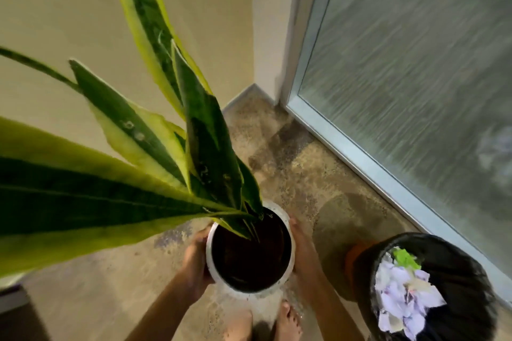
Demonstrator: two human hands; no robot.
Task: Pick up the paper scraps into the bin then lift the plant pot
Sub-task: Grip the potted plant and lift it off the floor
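the person stands over the plant pot (250, 250), which sits near the bottom middle of the view, with the left hand (195, 260) clasped on its left wall and the right hand (300, 246) pressed along its right wall, fingers curving round the rim side. the two hands are apart, with the pot clamped between them. whether the pot has left the floor (291, 163) cannot be told for sure, though a pale wet-looking patch shows under its near edge.

the risk lies in the load. the long leaves (144, 147) lean far to the left and up, so the weight may sit off-centre and tip the pot leftward out of a grip that relies on side pressure alone. the smooth white wall could slide through the palms, and the bare feet (263, 324) are right below it. loose dark soil could spill if it tilts. the bin (432, 285), just to the right, stands near the right elbow and could be knocked.

counted: one plant pot, one bin with a black liner, two hands, two feet, about six leaves. the paper scraps (401, 296) lie piled in the bin, too many and too overlapped to count; none shows on the floor.
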